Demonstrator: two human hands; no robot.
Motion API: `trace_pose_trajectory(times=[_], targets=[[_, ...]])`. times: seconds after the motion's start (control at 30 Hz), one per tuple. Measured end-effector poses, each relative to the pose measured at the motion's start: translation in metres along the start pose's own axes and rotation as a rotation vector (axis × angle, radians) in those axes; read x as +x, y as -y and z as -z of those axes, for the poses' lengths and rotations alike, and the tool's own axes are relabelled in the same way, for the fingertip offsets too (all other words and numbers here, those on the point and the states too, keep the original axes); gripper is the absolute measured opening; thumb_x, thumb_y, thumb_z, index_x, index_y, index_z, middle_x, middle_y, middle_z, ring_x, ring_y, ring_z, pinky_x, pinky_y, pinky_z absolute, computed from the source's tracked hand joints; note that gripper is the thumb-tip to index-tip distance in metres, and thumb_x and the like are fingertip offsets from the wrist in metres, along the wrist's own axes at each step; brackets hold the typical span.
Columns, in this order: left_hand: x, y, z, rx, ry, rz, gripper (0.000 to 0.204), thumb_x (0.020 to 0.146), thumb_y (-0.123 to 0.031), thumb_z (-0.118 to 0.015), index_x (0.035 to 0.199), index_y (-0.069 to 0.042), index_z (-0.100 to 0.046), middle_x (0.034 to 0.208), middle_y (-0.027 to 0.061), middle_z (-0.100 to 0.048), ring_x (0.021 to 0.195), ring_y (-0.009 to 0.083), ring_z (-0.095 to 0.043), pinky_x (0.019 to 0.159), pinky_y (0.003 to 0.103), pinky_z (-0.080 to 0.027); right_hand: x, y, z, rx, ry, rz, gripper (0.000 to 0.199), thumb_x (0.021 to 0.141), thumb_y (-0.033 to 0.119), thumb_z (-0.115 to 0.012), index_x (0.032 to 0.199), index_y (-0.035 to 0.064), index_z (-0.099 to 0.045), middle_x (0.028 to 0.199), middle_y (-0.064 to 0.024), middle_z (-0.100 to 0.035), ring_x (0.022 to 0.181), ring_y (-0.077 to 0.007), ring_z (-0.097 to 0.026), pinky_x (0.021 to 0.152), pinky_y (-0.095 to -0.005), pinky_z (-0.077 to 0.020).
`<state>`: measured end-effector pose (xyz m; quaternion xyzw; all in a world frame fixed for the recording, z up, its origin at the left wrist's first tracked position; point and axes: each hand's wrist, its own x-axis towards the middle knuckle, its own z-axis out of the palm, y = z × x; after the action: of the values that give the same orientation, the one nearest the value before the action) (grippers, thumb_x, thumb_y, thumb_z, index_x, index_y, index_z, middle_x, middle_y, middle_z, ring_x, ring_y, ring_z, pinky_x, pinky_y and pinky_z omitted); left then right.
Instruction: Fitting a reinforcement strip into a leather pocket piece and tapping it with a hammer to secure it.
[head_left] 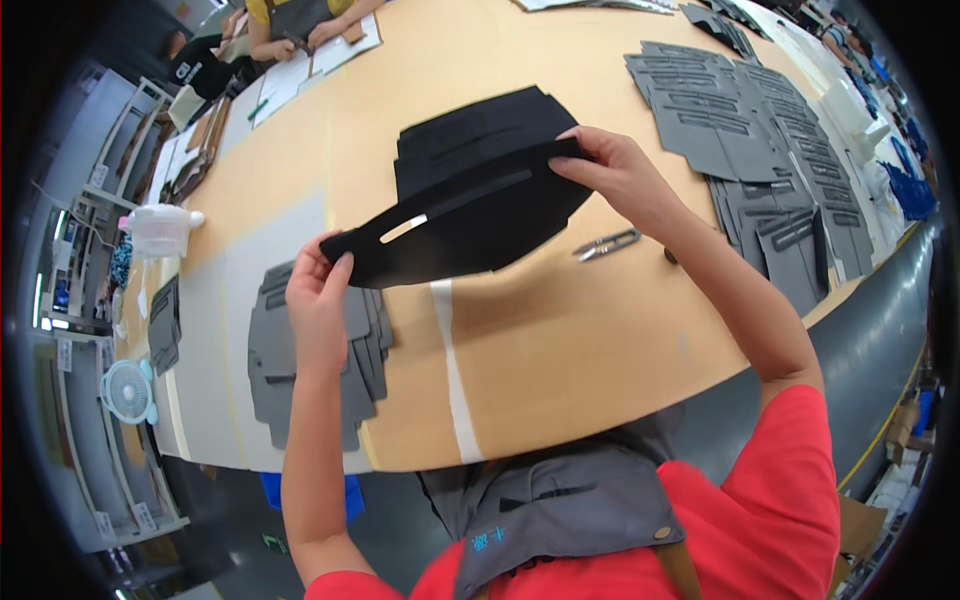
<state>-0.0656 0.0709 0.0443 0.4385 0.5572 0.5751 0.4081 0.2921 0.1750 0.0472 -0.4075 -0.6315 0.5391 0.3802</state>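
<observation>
A black cut panel [470, 232] with slots hangs in the air over the table, stretched between my two hands. My left hand [320, 285] pinches its left end, thumb toward me. At the far right corner my right hand [612, 170] grips it between thumb and fingers. Light shows through one long slot near the left end. Behind it a second black panel [460, 145] is visible, partly hidden; whether the two are joined I cannot tell. Thread snips [606, 245] lie on the table just below my right hand.
A pile of grey cut panels [310, 360] lies by my left forearm, with larger grey stacks [700, 110] at the right. A pink-white plastic container [160, 230] and a small fan [128, 390] stand at the left. Across the table [560, 350], another person's hands [322, 35] work over white sheets.
</observation>
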Motion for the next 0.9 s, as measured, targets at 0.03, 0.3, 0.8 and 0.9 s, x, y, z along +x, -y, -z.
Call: trace_pose_trajectory(times=[0.03,0.3,0.8,0.9], targets=[[-0.018,0.002,0.007,0.001,-0.006,0.025,0.026,0.100,0.003,-0.062,0.126,0.001,-0.063,0.115,0.0052,-0.069,0.106,0.0131,-0.065,0.095,0.029,-0.053,-0.019,0.006,-0.005,-0.159,-0.032,0.113,0.014,0.097,0.017,-0.072,0.104,0.0053,-0.072,0.099,-0.0010,-0.074,0.093,-0.0128,-0.065,0.088,-0.0315,-0.0517],[-0.139,0.030,0.028,0.907,0.307,-0.382,0.042,0.088,0.016,-0.057,0.122,-0.004,-0.069,0.113,0.0100,-0.069,0.115,0.0286,-0.066,0.102,0.038,-0.051,-0.155,-0.046,-0.028,-0.936,0.122,0.589,0.038,0.077,-0.005,-0.074,0.109,0.0151,-0.075,0.103,0.0024,-0.072,0.104,-0.0234,-0.063,0.096,-0.0377,-0.0434],[-0.199,0.081,-0.109,0.779,0.356,-0.561,0.031,0.087,-0.003,-0.076,0.118,-0.004,-0.074,0.112,0.0069,-0.066,0.105,0.0284,-0.061,0.090,0.041,-0.050,-0.198,-0.077,-0.063,-0.775,0.162,0.454,0.044,0.080,-0.002,-0.069,0.123,0.0039,-0.072,0.105,-0.0080,-0.065,0.090,-0.0257,-0.061,0.082,-0.0358,-0.0543],[-0.200,0.086,-0.114,0.791,0.312,-0.581,0.031,0.087,-0.003,-0.076,0.118,-0.003,-0.074,0.112,0.0068,-0.066,0.103,0.0282,-0.061,0.089,0.040,-0.050,-0.197,-0.076,-0.061,-0.835,0.169,0.507,0.045,0.078,0.000,-0.069,0.123,0.0008,-0.071,0.107,-0.0066,-0.065,0.089,-0.0243,-0.061,0.083,-0.0352,-0.0536]])
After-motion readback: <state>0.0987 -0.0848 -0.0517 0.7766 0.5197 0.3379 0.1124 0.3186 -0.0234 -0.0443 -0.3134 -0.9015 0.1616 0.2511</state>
